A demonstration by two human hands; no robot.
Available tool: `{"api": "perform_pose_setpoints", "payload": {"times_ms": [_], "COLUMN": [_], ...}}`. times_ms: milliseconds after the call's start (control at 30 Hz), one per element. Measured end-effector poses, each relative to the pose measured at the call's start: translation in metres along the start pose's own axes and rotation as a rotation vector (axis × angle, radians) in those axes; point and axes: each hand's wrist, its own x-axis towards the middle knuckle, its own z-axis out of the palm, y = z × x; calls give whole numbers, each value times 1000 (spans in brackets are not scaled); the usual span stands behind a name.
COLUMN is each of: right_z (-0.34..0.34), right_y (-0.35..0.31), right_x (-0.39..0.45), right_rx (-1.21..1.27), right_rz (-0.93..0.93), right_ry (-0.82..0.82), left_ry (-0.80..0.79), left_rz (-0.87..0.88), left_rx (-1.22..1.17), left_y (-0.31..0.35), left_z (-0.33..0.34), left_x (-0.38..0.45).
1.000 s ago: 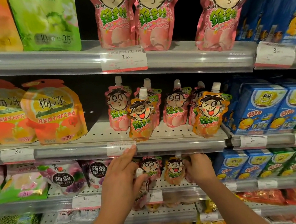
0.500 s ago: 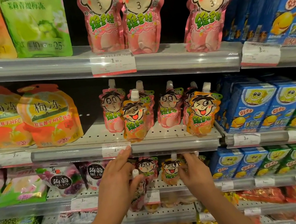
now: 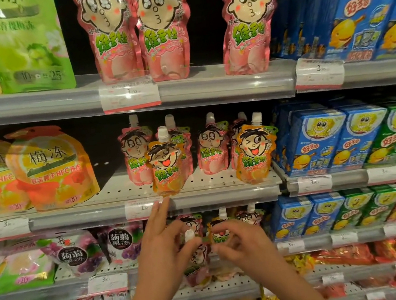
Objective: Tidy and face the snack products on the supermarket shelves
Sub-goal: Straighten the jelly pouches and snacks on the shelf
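Note:
Small spouted jelly pouches with cartoon faces stand on the third shelf down. My left hand (image 3: 164, 248) grips a pink pouch (image 3: 196, 259) by its white cap, index finger pointing up at the shelf rail. My right hand (image 3: 243, 244) pinches the orange pouch (image 3: 219, 232) beside it. More pouches (image 3: 250, 215) stand behind, partly hidden. On the shelf above, an orange pouch (image 3: 165, 165) and another orange pouch (image 3: 254, 151) stand before pink pouches (image 3: 211, 147).
Large pink pouches (image 3: 162, 31) line the top shelf. Blue and green snack boxes (image 3: 340, 137) fill the right side, orange jelly bags (image 3: 52, 170) and purple konjac bags (image 3: 120, 242) the left. Price rails (image 3: 225, 196) edge each shelf; lower shelves hold more packets.
The view has shifted up and closer. My right hand came out from under the rail and now pinches the orange pouch; my left hand keeps its hold on the pink pouch.

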Motion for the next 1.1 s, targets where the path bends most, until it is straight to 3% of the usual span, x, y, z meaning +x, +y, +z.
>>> {"api": "perform_pose_setpoints", "payload": {"times_ms": [167, 333, 467, 600, 733, 867, 1100], "right_z": [-5, -24, -47, -74, -88, -89, -79], "right_y": [-20, -31, -46, -76, -93, -91, -69], "right_x": [-1, -5, 0, 17, 41, 66, 98], "right_rx": [52, 143, 163, 260, 222, 160, 49], "right_rz": [-56, -22, -45, -85, -176, -145, -21], "right_ry": [5, 101, 283, 419, 512, 563, 500], "left_ry": [63, 87, 101, 60, 15, -9, -13], "left_rz": [136, -1, 35, -37, -50, -14, 6], "left_rx": [-9, -135, 63, 59, 207, 344, 444], "left_y": [29, 37, 11, -3, -17, -28, -37], "left_z": [0, -9, -4, 10, 21, 22, 19], "left_x": [7, 6, 0, -6, -9, -8, -8]}}
